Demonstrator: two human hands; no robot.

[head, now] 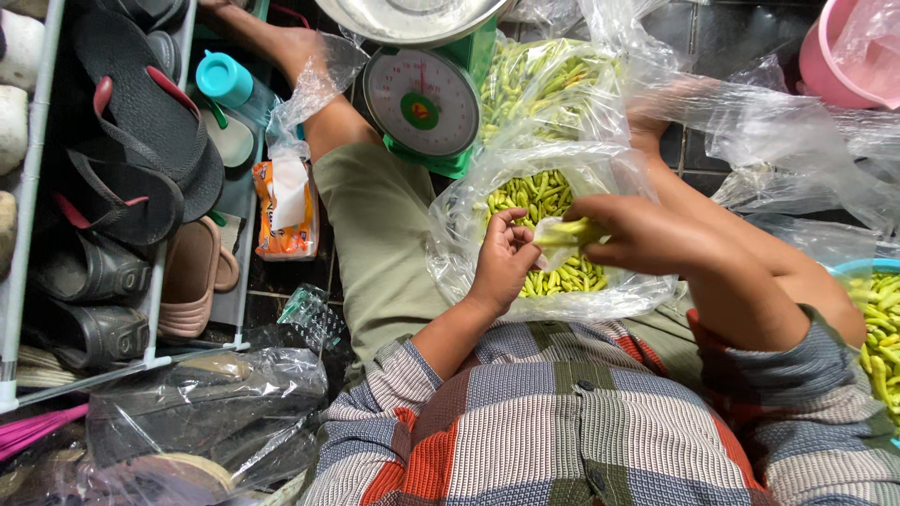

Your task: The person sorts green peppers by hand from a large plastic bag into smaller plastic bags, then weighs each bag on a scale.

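The head camera looks straight down on a person sitting on the floor in a striped shirt and olive trousers. In the lap lies an open clear plastic bag filled with green chillies. The left hand rests over the near left part of that bag, fingers curled inward and touching a small clear bag that holds a few chillies. The right hand comes in from the right, its fingers closed around the other end of the small bag, just above the heap.

Farther off, beyond the lap, stands a green dial scale with a metal pan on top, and right of it a second clear bag of chillies. Left of the person's leg lie a teal-capped bottle and an orange packet. At the far left, a rack holds dark sandals. A pink bucket sits in the far right corner.
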